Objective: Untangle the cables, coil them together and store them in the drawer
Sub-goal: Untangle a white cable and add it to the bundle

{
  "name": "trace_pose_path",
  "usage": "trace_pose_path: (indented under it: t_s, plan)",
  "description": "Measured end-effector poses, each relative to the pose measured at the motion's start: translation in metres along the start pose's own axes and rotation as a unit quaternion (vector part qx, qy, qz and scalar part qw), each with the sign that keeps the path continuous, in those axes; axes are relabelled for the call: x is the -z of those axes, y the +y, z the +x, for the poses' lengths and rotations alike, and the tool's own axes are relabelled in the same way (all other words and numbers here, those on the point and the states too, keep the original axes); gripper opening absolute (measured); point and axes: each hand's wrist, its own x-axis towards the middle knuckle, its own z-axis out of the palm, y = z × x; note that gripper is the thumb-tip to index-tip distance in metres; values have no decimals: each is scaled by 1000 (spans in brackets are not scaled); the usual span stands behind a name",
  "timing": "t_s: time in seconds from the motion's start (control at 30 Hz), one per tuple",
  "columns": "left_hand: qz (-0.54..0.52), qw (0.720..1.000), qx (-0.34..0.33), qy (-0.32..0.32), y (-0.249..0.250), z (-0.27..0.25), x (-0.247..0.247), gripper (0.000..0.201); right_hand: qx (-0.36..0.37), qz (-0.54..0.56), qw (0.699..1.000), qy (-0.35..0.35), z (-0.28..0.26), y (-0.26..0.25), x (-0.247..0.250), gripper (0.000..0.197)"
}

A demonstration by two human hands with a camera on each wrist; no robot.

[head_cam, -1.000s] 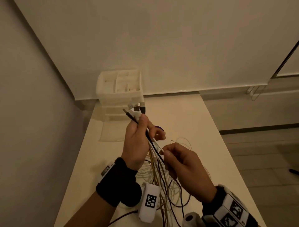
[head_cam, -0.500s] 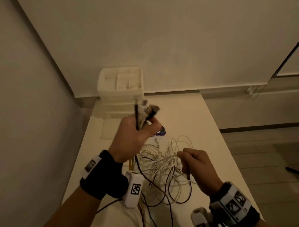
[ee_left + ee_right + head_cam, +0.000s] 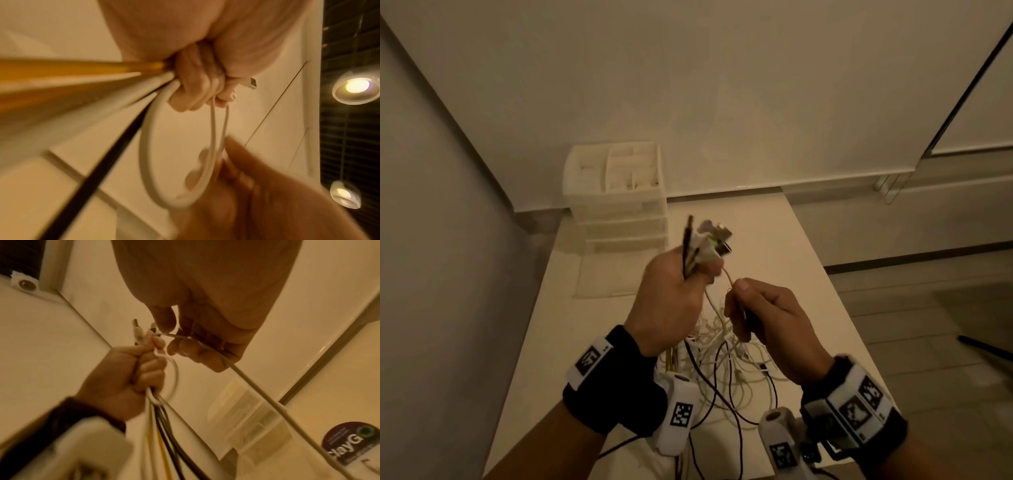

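My left hand (image 3: 678, 287) is raised over the table and grips a bundle of cables in its fist, the plug ends (image 3: 710, 240) sticking up out of it. White, black and yellow cables (image 3: 162, 426) hang down from that fist (image 3: 131, 369). My right hand (image 3: 756, 308) is just to the right of it and pinches a white cable (image 3: 242, 371) between thumb and fingers; that cable loops across to the left hand (image 3: 195, 86). A tangle of white and black cables (image 3: 726, 370) lies on the table beneath both hands.
A white drawer unit (image 3: 619, 195) with an open compartment tray on top stands at the table's far left against the wall. Its lowest drawer (image 3: 602, 274) is pulled out. A dark round sticker (image 3: 351, 444) lies on the white table (image 3: 808, 267).
My left hand moved down and left, then rose back towards the middle with the plug ends. My right hand dropped to the tangle, picked up a white cable and brought it up beside the left.
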Motion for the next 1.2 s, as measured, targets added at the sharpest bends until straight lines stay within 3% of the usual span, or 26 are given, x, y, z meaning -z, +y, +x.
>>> trace_pose_path:
  t_s: [0.1, 0.23, 0.33, 0.43, 0.5, 0.6, 0.67, 0.73, 0.8, 0.93, 1.13, 1.2]
  plan:
    - [-79, 993, 3, 92, 7, 15, 22, 24, 2, -19, 1000, -9, -3, 20, -2, 38]
    - [-102, 976, 12, 193, -3, 28, 53, 29, -38, -72, 997, 1, -9, 48, 6, 33]
    - [-45, 970, 28, 237, -18, 24, 59, 24, -47, -96, 993, 43, -8, 52, 12, 34]
    - [20, 965, -6, 261, -13, 13, 52, 7, -43, -129, 989, 66, -2, 46, 12, 35]
    - [38, 977, -29, 209, -4, 7, 39, 5, -45, -135, 988, 67, 3, 39, 10, 35]
    - [53, 998, 19, 17, -3, -3, 13, 16, -11, -110, 992, 56, 11, 21, 5, 33]
    - [87, 995, 18, -52, -9, -9, -2, 10, 26, -88, 995, 42, 16, 6, 5, 32]
    - [113, 992, -3, -49, -16, -11, -9, 14, 26, -82, 996, 24, 20, -5, 8, 35]
    - [114, 993, 5, -37, -17, -9, -10, 14, 9, -99, 995, 8, 21, -9, 13, 51]
    - [110, 991, 45, -64, -19, -6, -9, 8, 1, -140, 990, -13, 19, -11, 20, 35]
    - [106, 993, -8, 46, -13, -3, -8, 9, 9, -78, 997, 9, 12, 10, 15, 33]
    - [94, 992, -13, 79, -8, 1, -3, 24, 19, -66, 998, 5, 10, 23, 11, 33]
